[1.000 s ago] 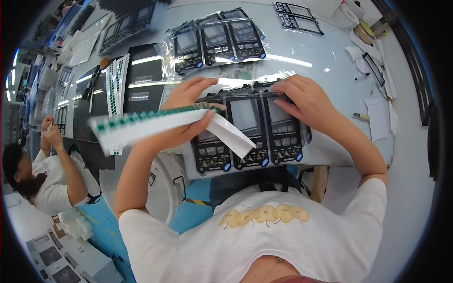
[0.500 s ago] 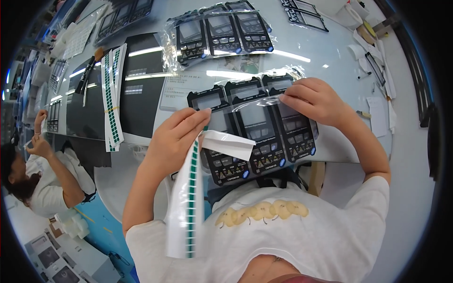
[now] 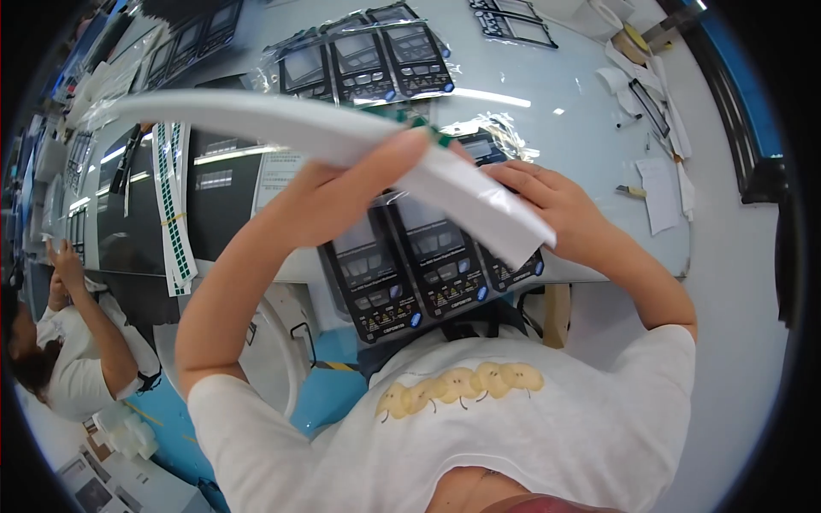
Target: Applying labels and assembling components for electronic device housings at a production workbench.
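My left hand (image 3: 342,192) is closed on a long white backing strip (image 3: 479,201) that bears small green tabs. The strip arcs across the view, blurred at its far left end. Beneath it lies a sheet of black device panels (image 3: 432,244) with clear windows, printed fronts and blue marks, overhanging the table's near edge. The strip hides part of the panels. My right hand (image 3: 552,201) is at the panels' upper right, fingers bent and pressed together. Its fingertips are partly covered by the strip, so what they pinch is unclear.
Film-wrapped black panels (image 3: 359,56) lie farther back. More green-tabbed strips (image 3: 175,231) rest on a dark mat (image 3: 224,205) at left, beside a black-handled brush (image 3: 128,162). Tape rolls (image 3: 631,43) and paper scraps (image 3: 658,192) are at right. A co-worker (image 3: 81,342) sits at far left.
The left hand has raised the strip and swung it from hanging down to lying across the panels. My right hand has shifted down and inward. The whole view has turned slightly.
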Demonstrator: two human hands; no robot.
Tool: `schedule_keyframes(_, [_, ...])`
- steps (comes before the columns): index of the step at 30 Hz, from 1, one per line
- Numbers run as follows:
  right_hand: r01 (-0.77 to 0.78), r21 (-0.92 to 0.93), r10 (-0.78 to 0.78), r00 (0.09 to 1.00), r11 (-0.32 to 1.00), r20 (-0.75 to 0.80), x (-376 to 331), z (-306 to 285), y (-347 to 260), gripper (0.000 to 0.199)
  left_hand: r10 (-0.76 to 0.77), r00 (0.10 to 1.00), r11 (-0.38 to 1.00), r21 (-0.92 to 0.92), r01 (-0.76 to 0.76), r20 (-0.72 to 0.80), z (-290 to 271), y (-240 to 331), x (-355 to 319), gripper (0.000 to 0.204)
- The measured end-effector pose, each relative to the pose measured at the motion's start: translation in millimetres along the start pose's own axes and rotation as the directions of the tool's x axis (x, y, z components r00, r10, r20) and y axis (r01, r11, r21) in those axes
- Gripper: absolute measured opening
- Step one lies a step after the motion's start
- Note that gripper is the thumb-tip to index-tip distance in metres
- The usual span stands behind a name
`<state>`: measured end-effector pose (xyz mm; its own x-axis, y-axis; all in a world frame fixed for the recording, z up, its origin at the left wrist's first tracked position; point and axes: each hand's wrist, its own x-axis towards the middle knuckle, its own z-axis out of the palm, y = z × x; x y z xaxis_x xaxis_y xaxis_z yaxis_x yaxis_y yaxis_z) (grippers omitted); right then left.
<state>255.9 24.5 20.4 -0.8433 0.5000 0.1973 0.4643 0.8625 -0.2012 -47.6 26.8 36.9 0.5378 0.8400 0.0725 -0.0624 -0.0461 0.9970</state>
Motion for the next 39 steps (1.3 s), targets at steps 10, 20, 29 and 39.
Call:
schedule_keyframes(10, [-0.342,0.657,0.380,0.921,0.672,0.090,-3.6,-20.8,18.9,0.024,0.060,0.993,0.910,0.403,-0.095,0.099,23.8,-45.8,28.6,0.030])
schedule_keyframes(20, [-0.583,0.701,0.307,0.813,0.412,0.495,22.3,-37.6,40.0,0.021,-0.095,0.993,0.995,0.027,0.093,0.066,20.2,-36.7,25.6,0.038])
schedule_keyframes(29, [-0.517,0.630,0.285,0.853,0.580,0.437,36.6,-47.2,27.9,0.014,0.156,0.984,0.982,0.099,-0.163,0.082,17.2,-53.9,21.8,0.024])
schedule_keyframes(39, [-0.672,0.706,0.394,0.725,0.225,0.565,34.9,-49.7,33.5,0.019,-0.058,0.997,0.969,0.245,0.043,0.051,19.8,-44.1,17.9,0.023])
